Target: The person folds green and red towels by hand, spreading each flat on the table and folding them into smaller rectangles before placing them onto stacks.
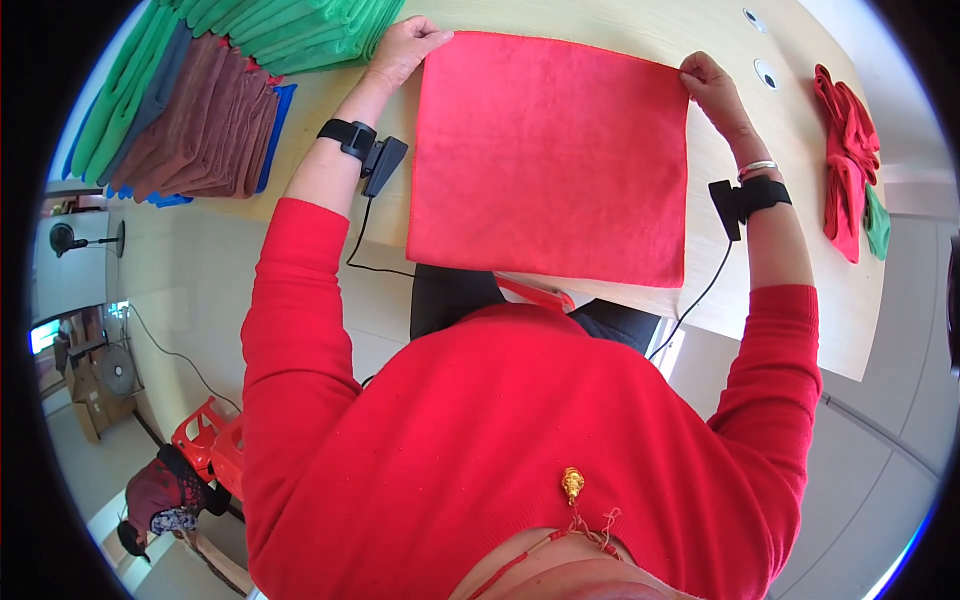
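Observation:
A red square cloth point(550, 160) lies spread flat on the light wooden table point(790, 180). My left hand point(405, 48) pinches its far left corner. My right hand point(708, 82) pinches its far right corner. Both arms wear red sleeves, and each wrist carries a black strap with a small black device and a cable.
Stacks of folded green cloths point(290, 30), brown cloths point(200, 120) and a grey one lie at the table's far left over a blue one. A crumpled pile of red cloths point(845, 150) with a green one sits at the right. Two round holes point(765, 72) pierce the tabletop.

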`<move>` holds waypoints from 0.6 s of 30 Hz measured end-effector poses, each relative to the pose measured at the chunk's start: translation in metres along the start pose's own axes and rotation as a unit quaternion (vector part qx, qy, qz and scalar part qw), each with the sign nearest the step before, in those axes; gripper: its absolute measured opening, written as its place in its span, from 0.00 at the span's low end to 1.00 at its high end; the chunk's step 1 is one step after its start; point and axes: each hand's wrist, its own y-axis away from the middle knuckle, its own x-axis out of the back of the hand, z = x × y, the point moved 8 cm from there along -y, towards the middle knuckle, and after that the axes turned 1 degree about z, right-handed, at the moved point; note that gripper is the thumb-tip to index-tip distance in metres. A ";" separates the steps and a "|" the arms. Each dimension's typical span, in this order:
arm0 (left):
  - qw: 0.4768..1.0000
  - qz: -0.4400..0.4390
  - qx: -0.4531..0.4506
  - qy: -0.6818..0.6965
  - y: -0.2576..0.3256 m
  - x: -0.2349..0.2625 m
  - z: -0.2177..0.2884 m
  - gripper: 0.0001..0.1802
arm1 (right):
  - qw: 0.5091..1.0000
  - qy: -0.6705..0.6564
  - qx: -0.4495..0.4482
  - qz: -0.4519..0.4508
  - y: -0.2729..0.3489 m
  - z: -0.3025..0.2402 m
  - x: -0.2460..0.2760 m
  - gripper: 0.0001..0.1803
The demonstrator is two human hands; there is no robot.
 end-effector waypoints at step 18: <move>0.981 -0.021 -0.157 -0.108 0.055 0.041 0.205 0.08 | 0.989 0.094 0.093 0.059 0.094 -0.140 0.145 0.09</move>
